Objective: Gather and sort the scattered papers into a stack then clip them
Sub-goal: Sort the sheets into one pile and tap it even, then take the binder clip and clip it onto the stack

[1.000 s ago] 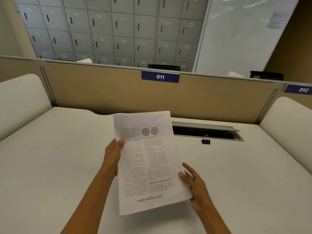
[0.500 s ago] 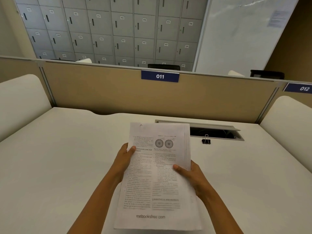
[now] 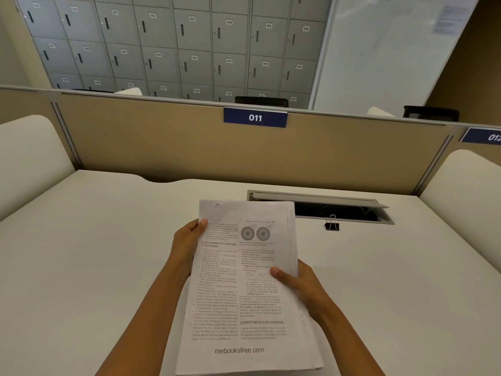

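Drawn nearer since before, the light, floppy stack of printed white paper sheets (image 3: 244, 289) sits low-centre above the tabletop (image 3: 95, 253), left hand (image 3: 187, 245) and right hand (image 3: 303, 286) fingers pinching its side edges, best grips.

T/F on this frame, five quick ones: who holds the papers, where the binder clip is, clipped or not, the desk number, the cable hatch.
1. Both hands hold the paper stack, left hand on its left edge, right hand on its right. True.
2. The binder clip is already on the stack. False: it sits on the desk, apart from the papers.
3. The clip lies left of the stack. False: it is to the right, beside the cable hatch.
4. The divider sign reads 011. True.
5. The cable hatch is closed. False: its lid is raised, showing a dark opening.
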